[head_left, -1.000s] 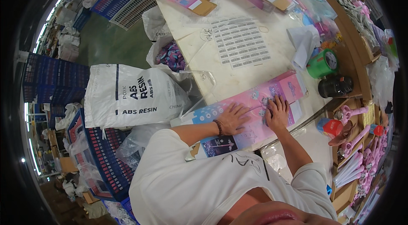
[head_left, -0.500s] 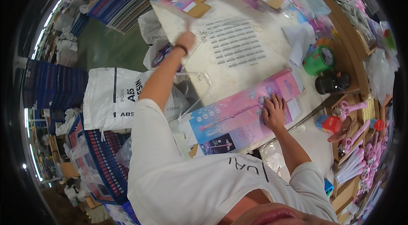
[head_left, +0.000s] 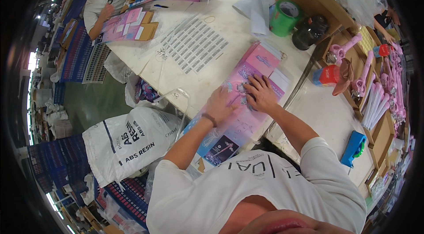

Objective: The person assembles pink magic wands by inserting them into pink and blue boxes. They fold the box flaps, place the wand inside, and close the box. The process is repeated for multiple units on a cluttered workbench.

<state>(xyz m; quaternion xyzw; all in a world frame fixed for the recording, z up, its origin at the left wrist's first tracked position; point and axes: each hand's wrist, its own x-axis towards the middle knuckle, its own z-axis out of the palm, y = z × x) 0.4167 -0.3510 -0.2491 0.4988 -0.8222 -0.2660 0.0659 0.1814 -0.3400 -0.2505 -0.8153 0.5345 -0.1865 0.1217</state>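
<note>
Long pink-and-blue cardboard carton (head_left: pixel 242 123), pale lettering on face, lay on near part of white tabletop (head_left: pixel 203 84). Right hand (head_left: pixel 261 95) rested on it, fingers slightly spread; left hand (head_left: pixel 219 105) blurred, finger pose could not be told. White plastic sack (head_left: pixel 132 137), left, bore bold black lettering, contents hidden. White label sheet (head_left: pixel 194 44), farther, too fine to read.

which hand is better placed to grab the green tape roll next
Probably the right hand: it rests on the pink and blue box, nearer the green tape roll. The left hand, blurred over the same box, is farther from the roll, toward the white sack.
</note>
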